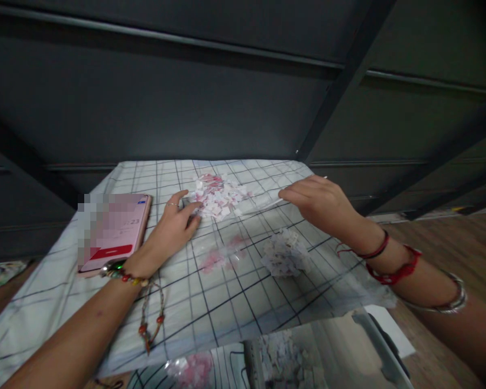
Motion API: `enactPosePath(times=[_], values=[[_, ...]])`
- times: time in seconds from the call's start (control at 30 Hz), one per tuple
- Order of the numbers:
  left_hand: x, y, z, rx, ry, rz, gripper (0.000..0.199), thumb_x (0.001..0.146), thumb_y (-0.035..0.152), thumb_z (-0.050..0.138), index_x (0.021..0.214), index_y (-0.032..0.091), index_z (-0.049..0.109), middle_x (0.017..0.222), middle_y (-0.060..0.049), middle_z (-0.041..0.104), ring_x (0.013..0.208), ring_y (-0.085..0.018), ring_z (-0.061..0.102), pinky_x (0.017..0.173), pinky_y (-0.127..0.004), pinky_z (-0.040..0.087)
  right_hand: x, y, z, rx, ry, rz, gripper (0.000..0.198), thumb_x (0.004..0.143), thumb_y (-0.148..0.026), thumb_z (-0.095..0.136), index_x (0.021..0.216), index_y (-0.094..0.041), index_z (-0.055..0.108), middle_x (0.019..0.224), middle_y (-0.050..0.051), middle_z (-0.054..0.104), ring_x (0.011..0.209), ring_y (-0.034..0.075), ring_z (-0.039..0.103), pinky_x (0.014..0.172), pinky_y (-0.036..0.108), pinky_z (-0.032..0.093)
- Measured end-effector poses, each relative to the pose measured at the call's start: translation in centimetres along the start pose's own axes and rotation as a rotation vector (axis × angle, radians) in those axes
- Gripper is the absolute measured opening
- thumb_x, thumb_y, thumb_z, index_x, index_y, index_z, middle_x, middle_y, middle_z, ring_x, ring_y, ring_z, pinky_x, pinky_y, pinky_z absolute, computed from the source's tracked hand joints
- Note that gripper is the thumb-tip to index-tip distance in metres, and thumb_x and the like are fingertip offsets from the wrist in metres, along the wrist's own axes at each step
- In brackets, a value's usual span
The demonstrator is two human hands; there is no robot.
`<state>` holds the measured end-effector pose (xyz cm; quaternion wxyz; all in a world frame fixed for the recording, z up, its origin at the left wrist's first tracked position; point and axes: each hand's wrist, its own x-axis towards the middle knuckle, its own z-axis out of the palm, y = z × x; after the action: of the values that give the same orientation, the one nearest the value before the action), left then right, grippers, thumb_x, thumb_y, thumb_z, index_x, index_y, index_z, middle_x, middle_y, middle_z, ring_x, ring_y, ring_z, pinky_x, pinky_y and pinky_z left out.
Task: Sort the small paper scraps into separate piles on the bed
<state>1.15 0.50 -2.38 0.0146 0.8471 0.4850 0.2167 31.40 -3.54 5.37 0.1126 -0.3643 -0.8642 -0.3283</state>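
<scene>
My left hand (177, 220) has its fingers spread, with the fingertips at the left edge of a loose pile of small white and pink paper-like pieces (218, 200). To the right of that pile, my right hand (316, 202) is closed in a pinch on a thin white stick-like thing (281, 198). Its exact kind is unclear, as the fingers cover most of it. A translucent strip lies between the pile and this hand. Nearer to me are a clear bag with pink pieces (221, 259) and a heap of whitish pieces (285, 253), seemingly in clear plastic.
A pink phone (117, 232) lies left of my left forearm on the checked cloth (227, 302). At the near edge stand an open container (340, 346) with whitish pieces and a bag of pink pieces (192, 370). A dark panelled wall (186, 97) rises behind the table.
</scene>
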Motion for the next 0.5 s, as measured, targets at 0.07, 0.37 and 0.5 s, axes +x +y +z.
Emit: enactPosePath(times=[0.07, 0.37, 0.5], values=[[0.0, 0.0, -0.1, 0.001, -0.012, -0.004, 0.037, 0.087, 0.029, 0.038, 0.114, 0.011, 0.055, 0.132, -0.015, 0.025, 0.122, -0.03, 0.035, 0.101, -0.043, 0.035, 0.6, -0.1, 0.2, 0.026, 0.008, -0.021, 0.032, 0.077, 0.0, 0.036, 0.083, -0.017, 0.062, 0.071, 0.002, 0.064, 0.067, 0.014, 0.053, 0.063, 0.028, 0.034], [0.1, 0.0, -0.2, 0.014, -0.023, -0.008, 0.037, 0.087, 0.029, 0.038, 0.115, 0.01, 0.055, 0.132, -0.016, 0.024, 0.123, -0.03, 0.035, 0.102, -0.042, 0.033, 1.3, -0.3, -0.4, 0.012, 0.071, -0.028, 0.029, 0.081, -0.003, 0.036, 0.082, -0.017, 0.062, 0.072, 0.002, 0.065, 0.066, 0.014, 0.054, 0.064, 0.027, 0.035], [0.1, 0.0, -0.1, 0.009, -0.009, 0.003, 0.037, 0.087, 0.03, 0.038, 0.114, 0.011, 0.056, 0.132, -0.015, 0.025, 0.123, -0.03, 0.034, 0.102, -0.042, 0.033, 0.9, -0.6, -0.5, 0.068, 0.039, -0.012, 0.03, 0.079, -0.002, 0.036, 0.081, -0.018, 0.061, 0.072, 0.001, 0.065, 0.066, 0.014, 0.055, 0.064, 0.027, 0.037]])
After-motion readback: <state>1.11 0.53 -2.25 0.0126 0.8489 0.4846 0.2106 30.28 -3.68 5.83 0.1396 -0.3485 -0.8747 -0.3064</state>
